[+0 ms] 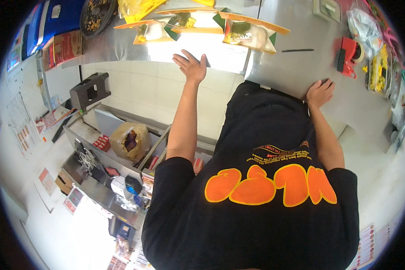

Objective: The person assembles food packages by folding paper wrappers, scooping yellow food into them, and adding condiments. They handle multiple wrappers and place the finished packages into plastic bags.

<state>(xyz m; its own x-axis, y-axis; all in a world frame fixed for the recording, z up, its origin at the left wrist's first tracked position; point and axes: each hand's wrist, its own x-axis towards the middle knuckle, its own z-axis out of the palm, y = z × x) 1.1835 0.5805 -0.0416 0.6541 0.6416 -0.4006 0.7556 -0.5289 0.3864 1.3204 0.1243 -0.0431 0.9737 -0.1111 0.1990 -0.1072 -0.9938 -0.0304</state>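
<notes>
Evidently, the left hand (191, 67) spreads its fingers near food packs (202, 20). The right hand (320, 93) rests, fingers narrowly apart, on the counter (292, 67).

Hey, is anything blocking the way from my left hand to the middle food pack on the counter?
Nothing visible stands between your left hand and the middle food pack; only a bright, glaring stretch of surface shows there.
</notes>
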